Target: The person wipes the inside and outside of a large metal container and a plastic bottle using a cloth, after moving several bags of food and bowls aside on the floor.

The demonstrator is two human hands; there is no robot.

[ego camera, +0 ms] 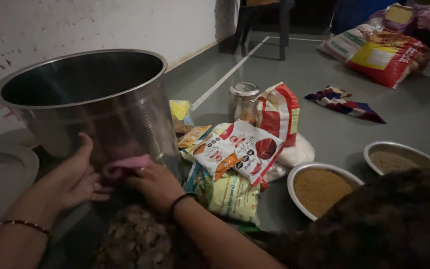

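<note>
A big steel pot (90, 99) stands on the floor beside the white wall (75, 25), tipped a little so its open mouth faces up and toward the camera; its long axis runs nearly upright, leaning slightly away from the wall. The inside looks bare and dark, and nothing has gone into it as far as can be seen.

To the left lies a flat steel lid (1, 179). Right of the pot sits a heap of food packets (237, 152) (all of them apparently still sealed), with a glass jar (243, 102) behind them and a red and white bag (280, 112) beside it. Two steel bowls of grain (319, 188) (394, 158) rest further right, well apart from the pot.

The left hand (73, 179) is open, palm flat against the pot's lower wall, steadying it. The right hand (155, 185) is closed on a pink cloth (125, 165), pressing it to the outside of the pot near the base. Judging by this, the wiping is in progress on the lower front; how much of the wall is already wiped cannot be told.
</note>
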